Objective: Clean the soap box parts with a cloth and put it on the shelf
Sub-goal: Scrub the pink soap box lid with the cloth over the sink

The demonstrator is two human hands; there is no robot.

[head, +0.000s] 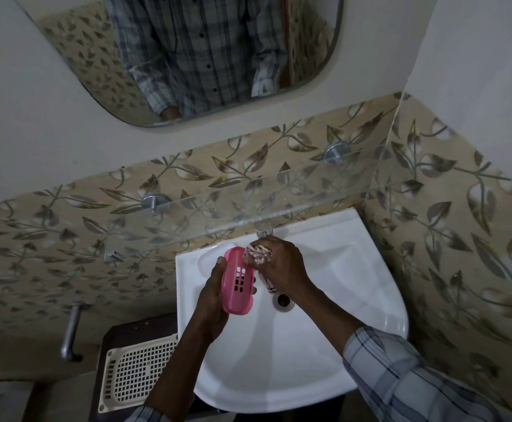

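1. Head view: left hand (pixel 215 295) grips pink box part (pixel 239 284) (slotted) over sink (pixel 325 300).
2. Right hand (pixel 279 266) clutches cloth (pixel 257 254), pressed against the part's 1 o'clock end.
3. Glass shelf (pixel 248 205), at sink's 12 o'clock, half hides tap (pixel 264 231).

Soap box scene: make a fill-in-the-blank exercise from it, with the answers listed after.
1. The left grip holds a soap box part coloured ____.
2. The right grip holds a patterned ____ against that part.
3. Both grips work above a white ____.
4. The glass shelf sits below a ____ on the wall.
Missing words: pink; cloth; sink; mirror.
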